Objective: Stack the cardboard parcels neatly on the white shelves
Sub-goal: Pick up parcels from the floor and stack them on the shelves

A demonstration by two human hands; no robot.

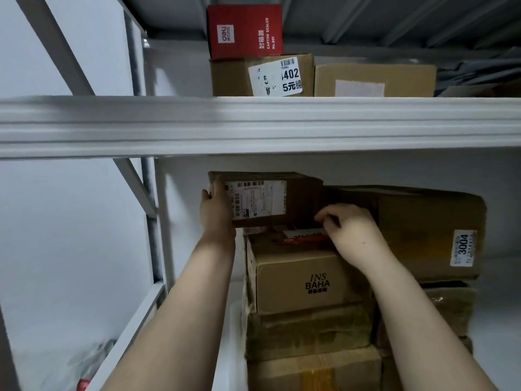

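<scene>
white metal shelving (253,125) stands against a pale wall, and on the level above my eye line a red carton-sealer box (245,29) sits on a brown carton with a big white barcode label (262,76), with a plainer brown carton (375,80) just beside it. below the beam i have the small brown cardboard parcel with a white shipping label (270,198) at the top of the left stack. it sits over a flat box with a red and white label (296,238), which lies on the tan box printed ins baha (307,280). my left hand (217,210) lies flat against the parcel's left end, fingers straight and pointing up, pressing rather than gripping. my right hand (349,230) has its fingers curled at the parcel's lower right corner, pinching it where it meets the large brown carton with the 3004 sticker (423,232). i judge this to be the placing step: the parcel is on the stack but looks slightly tilted and hangs past the left edge of the boxes under it. next i would nudge it to the right and back until it is square with the stack and snug to the large carton, drawing my right fingers out of that narrow gap without pulling the parcel askew.
</scene>
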